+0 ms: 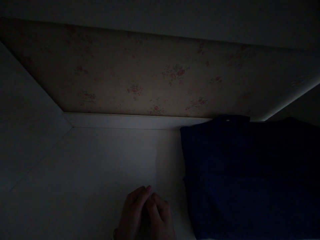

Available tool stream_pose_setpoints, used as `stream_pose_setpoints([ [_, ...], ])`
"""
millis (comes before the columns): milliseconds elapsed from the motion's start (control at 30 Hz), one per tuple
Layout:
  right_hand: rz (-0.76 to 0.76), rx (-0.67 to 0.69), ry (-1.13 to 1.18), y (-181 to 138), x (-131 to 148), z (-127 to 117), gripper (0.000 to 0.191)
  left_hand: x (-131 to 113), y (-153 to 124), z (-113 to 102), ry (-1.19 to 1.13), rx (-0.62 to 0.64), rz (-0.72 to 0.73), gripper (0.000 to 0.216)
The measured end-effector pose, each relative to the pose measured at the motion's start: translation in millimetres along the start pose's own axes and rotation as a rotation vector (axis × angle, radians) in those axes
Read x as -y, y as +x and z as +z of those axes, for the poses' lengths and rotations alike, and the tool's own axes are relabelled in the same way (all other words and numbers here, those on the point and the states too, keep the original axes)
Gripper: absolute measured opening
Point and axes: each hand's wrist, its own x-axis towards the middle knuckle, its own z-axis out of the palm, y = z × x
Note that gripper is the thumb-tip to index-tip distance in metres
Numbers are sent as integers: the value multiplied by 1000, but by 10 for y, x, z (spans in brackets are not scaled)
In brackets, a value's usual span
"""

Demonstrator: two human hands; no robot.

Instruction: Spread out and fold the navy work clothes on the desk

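Observation:
The view is very dark. My left hand and my right hand are together at the bottom centre, over a pale shelf surface. Their fingertips meet and point away from me. It is too dark to tell whether anything is between them. A folded dark blue garment lies on the shelf just right of my right hand, and the two are apart.
The back wall has pale paper with small red flowers. A white ledge runs along its foot. A plain side panel closes the left. The blue garment fills the right side up to the back wall.

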Motion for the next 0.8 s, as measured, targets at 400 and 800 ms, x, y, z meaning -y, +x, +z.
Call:
stream_pose_setpoints([
  [400, -10, 20, -27, 14, -15, -29, 56, -59, -29, 33, 24, -54, -15, 48],
  [800, -92, 66, -50, 45, -52, -12, 53, 46, -4, -27, 48, 4, 24, 46],
])
